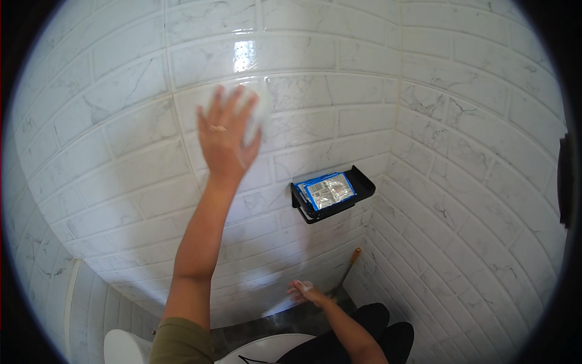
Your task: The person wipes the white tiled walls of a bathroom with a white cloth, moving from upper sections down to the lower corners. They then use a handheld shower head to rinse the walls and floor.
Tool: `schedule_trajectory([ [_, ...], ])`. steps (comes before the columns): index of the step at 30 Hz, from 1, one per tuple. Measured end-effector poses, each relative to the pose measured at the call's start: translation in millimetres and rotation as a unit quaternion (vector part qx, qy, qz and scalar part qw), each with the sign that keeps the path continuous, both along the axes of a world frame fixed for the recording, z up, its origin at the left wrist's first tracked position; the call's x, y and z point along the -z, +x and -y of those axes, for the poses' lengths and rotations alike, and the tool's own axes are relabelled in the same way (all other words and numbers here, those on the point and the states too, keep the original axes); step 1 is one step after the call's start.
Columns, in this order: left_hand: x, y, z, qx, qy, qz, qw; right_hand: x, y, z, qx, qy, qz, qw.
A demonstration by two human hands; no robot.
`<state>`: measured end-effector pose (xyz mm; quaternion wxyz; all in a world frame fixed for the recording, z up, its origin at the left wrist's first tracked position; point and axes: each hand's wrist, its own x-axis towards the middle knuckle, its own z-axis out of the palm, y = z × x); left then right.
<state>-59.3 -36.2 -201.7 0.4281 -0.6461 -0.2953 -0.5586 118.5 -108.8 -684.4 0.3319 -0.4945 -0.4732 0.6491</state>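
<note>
My left hand (227, 133) is raised against the white tiled wall (303, 136), its fingers spread and slightly blurred, with a ring on one of them. Under and beside its fingers a thin white wipe (262, 108) is pressed to the tile, its outline smeared. Lower down, my right hand (305, 293) hovers near the base of the wall with its fingers loosely apart. A whitish patch shows on it, either foam or something thin; I cannot tell which.
A black wall shelf (364, 183) carries blue-and-silver packets (330, 191). Below it, an orange-handled stick (355, 255) leans in the corner. A white toilet (273, 349) and a rounded white fixture (126, 346) stand at the bottom. Something dark (565, 182) juts in at the right.
</note>
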Motion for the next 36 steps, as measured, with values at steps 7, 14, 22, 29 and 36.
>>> schedule_trajectory([
  [7,165,-10,0,0.02,-0.119,-0.213,0.97,81,83,22,0.027,-0.124,0.252,0.959],
  [14,37,-24,3,-0.07,-0.092,-0.084,0.99,75,85,31,0.049,-0.119,0.272,0.954],
  [22,-60,77,-34,-0.022,0.045,-0.112,0.992,52,113,31,0.327,-0.092,-0.006,0.94],
  [29,-1,150,-74,0.029,-0.041,-0.437,0.898,17,125,62,0.349,-0.092,0.029,0.932],
  [36,-131,173,-60,0.018,0.042,-0.118,0.992,24,142,83,0.383,-0.104,0.021,0.917],
])
